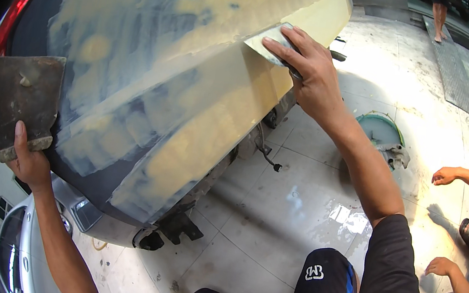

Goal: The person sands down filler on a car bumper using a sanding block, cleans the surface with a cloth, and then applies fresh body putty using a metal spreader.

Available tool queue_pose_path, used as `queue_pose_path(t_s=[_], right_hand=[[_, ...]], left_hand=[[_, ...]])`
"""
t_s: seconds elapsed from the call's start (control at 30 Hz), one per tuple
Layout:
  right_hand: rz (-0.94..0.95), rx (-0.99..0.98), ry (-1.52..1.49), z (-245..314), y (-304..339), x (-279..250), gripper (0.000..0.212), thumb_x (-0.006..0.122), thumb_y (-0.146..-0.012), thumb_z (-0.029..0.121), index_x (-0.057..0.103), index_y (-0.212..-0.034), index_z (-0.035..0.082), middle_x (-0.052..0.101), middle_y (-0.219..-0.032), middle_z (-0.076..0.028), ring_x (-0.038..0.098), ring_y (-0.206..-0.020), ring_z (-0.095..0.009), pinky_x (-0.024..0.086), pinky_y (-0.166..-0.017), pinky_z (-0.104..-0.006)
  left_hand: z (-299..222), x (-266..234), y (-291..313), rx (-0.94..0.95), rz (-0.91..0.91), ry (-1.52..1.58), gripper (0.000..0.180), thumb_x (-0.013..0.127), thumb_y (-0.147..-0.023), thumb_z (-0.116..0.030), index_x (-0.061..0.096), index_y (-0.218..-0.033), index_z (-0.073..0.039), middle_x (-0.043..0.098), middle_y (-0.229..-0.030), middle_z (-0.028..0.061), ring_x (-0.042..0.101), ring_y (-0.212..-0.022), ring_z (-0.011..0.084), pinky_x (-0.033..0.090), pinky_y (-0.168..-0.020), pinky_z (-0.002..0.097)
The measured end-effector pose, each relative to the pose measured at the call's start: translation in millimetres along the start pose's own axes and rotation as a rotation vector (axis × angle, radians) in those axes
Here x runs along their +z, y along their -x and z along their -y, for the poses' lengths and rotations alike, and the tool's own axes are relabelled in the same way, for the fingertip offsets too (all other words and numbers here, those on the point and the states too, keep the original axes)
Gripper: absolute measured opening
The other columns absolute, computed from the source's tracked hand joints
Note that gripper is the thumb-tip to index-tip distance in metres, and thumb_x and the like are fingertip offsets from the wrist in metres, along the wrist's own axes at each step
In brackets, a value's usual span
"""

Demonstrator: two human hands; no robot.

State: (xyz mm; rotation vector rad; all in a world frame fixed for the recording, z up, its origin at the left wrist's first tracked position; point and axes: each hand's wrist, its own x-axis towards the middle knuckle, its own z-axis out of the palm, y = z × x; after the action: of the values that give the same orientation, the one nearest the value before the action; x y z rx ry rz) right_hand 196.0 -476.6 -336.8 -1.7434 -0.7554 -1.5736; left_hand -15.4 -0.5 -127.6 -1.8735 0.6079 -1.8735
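Observation:
A dark car body panel (31,25), coated in patches of yellow-beige body filler (185,158) and grey smears, fills the upper left. My right hand (314,80) grips a pale, flat putty spreader (265,42), its edge against the panel near a raised crease. Fresher, light yellow filler (325,19) lies beyond the spreader. At the panel's left side my left hand (31,166) holds up a dark, roughly square putty board (23,98) by its lower edge. A small dab of filler (25,81) sits on the board. Part of the right hand's grip is hidden behind the spreader.
A red tail light (24,0) borders the panel. Below its edge hang a loose cable (266,153) and black brackets (179,225). A round green-rimmed bucket (380,128) with a rag stands on the tiled floor (262,203). Another person's hands (449,175) reach in at right.

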Motion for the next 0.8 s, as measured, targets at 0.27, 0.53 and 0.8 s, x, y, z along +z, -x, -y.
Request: queue_pose_path(t_s=[0.27,0.53,0.8], right_hand=[[0.064,-0.027,-0.005,11.1,4.6,0.2,0.048,0.062,-0.080,0.000,0.067,-0.119,0.028,0.060,-0.125,-0.011,0.054,-0.120,-0.031,0.041,-0.096,-0.0412],[0.152,0.012,-0.020,26.6,64.7,-4.8,0.055,0.058,-0.077,-0.005,0.066,-0.120,0.028,0.058,-0.128,-0.013,0.052,-0.122,-0.033,0.040,-0.096,-0.0426],[0.308,0.040,-0.042,19.2,143.5,18.2,0.049,0.062,-0.076,-0.004,0.069,-0.116,0.023,0.060,-0.128,-0.011,0.051,-0.125,-0.034,0.040,-0.092,-0.0439]], left_hand=[[-10.4,-0.9,-5.5,-0.355,-0.037,0.458,0.030,0.057,-0.092,0.005,0.064,-0.120,0.000,0.065,-0.117,0.0170,0.064,-0.102,0.0234,0.049,-0.094,0.0349],[-7.7,-3.3,-1.8,-0.374,-0.025,0.372,0.032,0.061,-0.089,0.005,0.064,-0.121,-0.002,0.065,-0.117,0.0185,0.065,-0.102,0.0281,0.049,-0.093,0.0356],[-5.0,1.7,1.8,-0.437,-0.083,0.507,0.028,0.059,-0.093,-0.002,0.065,-0.120,-0.002,0.065,-0.117,0.0168,0.064,-0.102,0.0244,0.049,-0.092,0.0347]])
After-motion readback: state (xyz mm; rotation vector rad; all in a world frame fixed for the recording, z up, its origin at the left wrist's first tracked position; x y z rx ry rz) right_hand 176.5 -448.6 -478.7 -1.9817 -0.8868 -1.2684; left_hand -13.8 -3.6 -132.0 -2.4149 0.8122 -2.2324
